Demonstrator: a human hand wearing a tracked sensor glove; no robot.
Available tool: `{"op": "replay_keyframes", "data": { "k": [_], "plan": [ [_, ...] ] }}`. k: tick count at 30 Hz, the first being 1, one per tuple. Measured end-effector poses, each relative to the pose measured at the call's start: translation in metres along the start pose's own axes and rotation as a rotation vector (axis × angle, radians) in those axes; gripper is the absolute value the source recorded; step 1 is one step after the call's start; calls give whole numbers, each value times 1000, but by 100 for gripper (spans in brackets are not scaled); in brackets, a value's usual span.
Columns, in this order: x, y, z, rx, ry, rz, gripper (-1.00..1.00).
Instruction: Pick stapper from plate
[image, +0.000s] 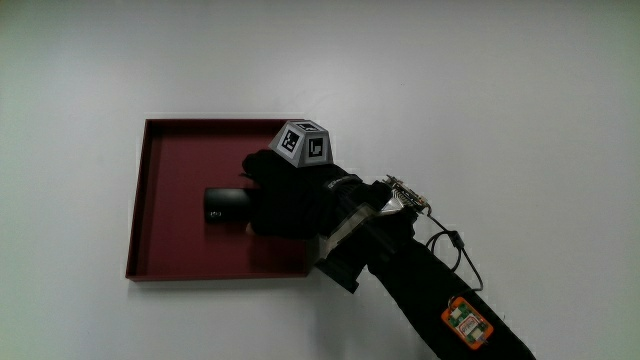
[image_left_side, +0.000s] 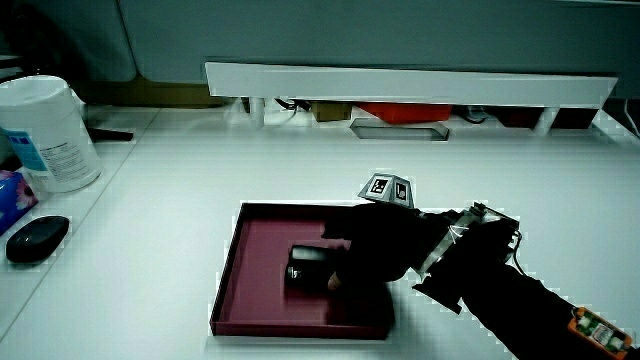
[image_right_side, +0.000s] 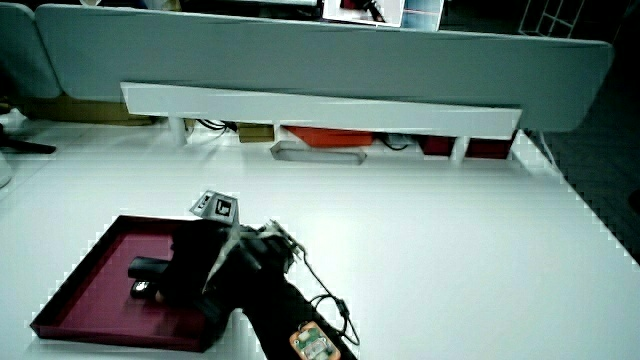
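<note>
Maroon tray (image: 160, 200) holds black stapler (image: 225, 207) mid-floor; hand (image: 290, 200) over it, grip unclear.

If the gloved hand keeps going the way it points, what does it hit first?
The black stapler lying in the red tray; the hand is already over its end, possibly touching, though contact is hidden.

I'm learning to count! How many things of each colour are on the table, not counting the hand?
Dark red: 1, the tray
Black: 2, the stapler in the tray and a small black object at the table's edge
White: 1, the tub
Total: 4
</note>
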Motion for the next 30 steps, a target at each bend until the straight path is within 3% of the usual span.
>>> {"op": "replay_keyframes", "data": {
  "k": [8, 13, 16, 23, 30],
  "plan": [
    [0, -1, 2, 106, -7, 16, 72],
    [1, 0, 1, 116, 9, 38, 100],
    [3, 1, 0, 129, -2, 28, 100],
    [-1, -2, 3, 159, -9, 63, 100],
    [-17, -25, 26, 197, -9, 115, 100]
  ]
}}
